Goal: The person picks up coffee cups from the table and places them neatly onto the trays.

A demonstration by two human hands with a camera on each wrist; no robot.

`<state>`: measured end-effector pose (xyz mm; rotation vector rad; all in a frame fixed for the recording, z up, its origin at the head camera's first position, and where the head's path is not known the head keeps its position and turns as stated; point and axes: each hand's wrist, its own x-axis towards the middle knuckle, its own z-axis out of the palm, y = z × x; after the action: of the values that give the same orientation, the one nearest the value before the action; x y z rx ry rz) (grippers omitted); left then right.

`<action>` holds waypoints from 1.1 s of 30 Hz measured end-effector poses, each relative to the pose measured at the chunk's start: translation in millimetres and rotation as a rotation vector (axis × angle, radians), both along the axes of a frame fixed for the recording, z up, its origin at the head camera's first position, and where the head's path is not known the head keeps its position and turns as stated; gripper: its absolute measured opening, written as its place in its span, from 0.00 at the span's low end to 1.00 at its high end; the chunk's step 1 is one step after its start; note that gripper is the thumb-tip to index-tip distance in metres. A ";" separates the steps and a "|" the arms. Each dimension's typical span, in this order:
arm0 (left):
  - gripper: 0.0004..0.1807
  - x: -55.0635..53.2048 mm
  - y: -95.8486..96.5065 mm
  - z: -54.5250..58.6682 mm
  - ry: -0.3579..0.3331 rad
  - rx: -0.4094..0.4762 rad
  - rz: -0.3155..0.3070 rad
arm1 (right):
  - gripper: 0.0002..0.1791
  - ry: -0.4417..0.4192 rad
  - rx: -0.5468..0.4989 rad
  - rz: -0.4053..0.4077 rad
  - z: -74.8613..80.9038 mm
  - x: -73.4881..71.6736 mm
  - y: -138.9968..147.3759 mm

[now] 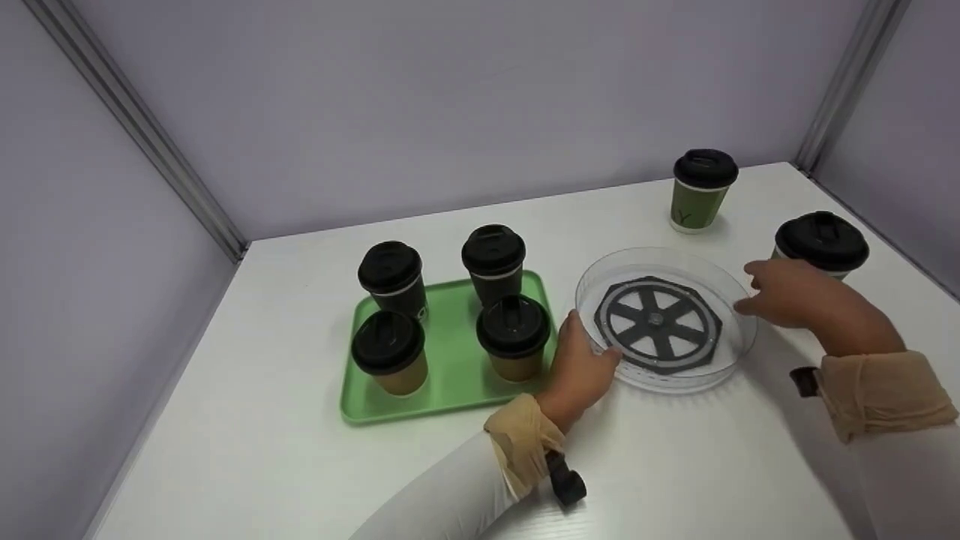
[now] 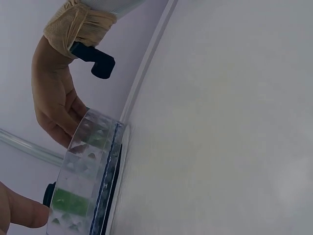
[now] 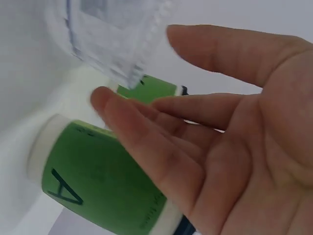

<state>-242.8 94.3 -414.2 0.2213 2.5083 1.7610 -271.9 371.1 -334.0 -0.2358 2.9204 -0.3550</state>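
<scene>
A clear round plastic tray (image 1: 742,341) with a dark spoked pattern in its floor lies on the white table. My left hand (image 1: 581,371) is at its left side, thumb straight against the wall in the left wrist view; its other fingers are largely hidden. My right hand (image 1: 817,304) is at the tray's right side. In the right wrist view its fingers (image 3: 156,142) are loosely extended, with a gap between thumb and tray. A green cup with a black lid (image 1: 821,240) stands just behind the right hand, partly covered by it.
Left of the round tray is a green rectangular tray (image 1: 454,349) bearing several lidded cups, two dark at the back and two brown in front. Another green cup (image 1: 697,195) stands at the back right. Pale walls (image 1: 480,112) enclose the table's back and sides.
</scene>
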 end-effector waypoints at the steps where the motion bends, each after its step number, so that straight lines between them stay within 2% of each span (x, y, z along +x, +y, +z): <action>1: 0.43 0.1 0.0 0.5 -0.007 0.004 -0.002 | 0.34 0.023 -0.028 -0.019 3.6 0.9 2.0; 4: 0.45 -0.3 -0.4 1.9 -0.014 0.022 -0.003 | 0.30 0.150 -0.135 -0.065 11.8 4.5 9.5; 7: 0.46 -0.7 -0.8 2.2 -0.015 0.033 -0.004 | 0.27 0.329 -0.246 -0.138 15.3 9.9 17.0; 10: 0.46 -1.0 -0.6 1.1 -0.016 0.025 0.002 | 0.23 0.529 -0.340 -0.205 13.3 13.5 23.3; 13: 0.46 -1.3 -0.3 0.0 -0.015 0.021 0.009 | 0.22 0.694 -0.421 -0.244 8.4 13.3 29.5; 15: 0.46 -1.5 0.0 -0.3 -0.011 0.024 0.010 | 0.22 0.775 -0.454 -0.261 4.6 12.3 34.0; 18: 0.47 -1.6 0.6 -0.2 -0.014 0.032 0.006 | 0.24 0.852 -0.488 -0.279 -0.8 9.8 42.4; 20: 0.48 -1.7 0.8 -0.4 -0.004 0.046 0.000 | 0.27 0.860 -0.482 -0.305 -4.4 8.4 48.1; 23: 0.47 -2.4 0.6 -1.1 0.027 0.066 -0.014 | 0.33 0.825 -0.466 -0.337 -10.0 7.0 54.7; 26: 0.47 -2.7 0.0 -2.1 0.034 0.070 -0.029 | 0.41 0.749 -0.468 -0.358 -15.6 6.2 61.0; 30: 0.48 -2.4 -0.8 -2.3 0.002 0.070 -0.042 | 0.51 0.640 -0.483 -0.382 -21.0 4.4 69.0; 33: 0.47 -3.1 -1.2 -1.6 0.021 0.089 -0.056 | 0.59 0.568 -0.502 -0.401 -24.5 1.8 73.4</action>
<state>-245.9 93.0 -415.8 0.3132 2.4150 1.8604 -270.1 444.5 -358.5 0.2325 3.3581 -1.2769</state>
